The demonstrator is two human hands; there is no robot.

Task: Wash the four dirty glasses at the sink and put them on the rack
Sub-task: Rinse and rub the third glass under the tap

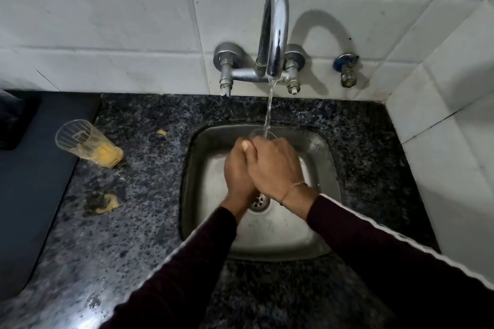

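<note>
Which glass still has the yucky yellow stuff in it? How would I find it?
Start at the steel sink under the running tap, then look left across the speckled dark counter. The dirty glass stands there, near the counter's left edge. Unlike the clear glass held under the water, it has yellow residue at its bottom.

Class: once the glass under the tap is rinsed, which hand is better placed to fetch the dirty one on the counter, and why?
Left. The dirty glass stands on the counter left of the sink, on the left hand side; the right hand would have to cross over.
</note>
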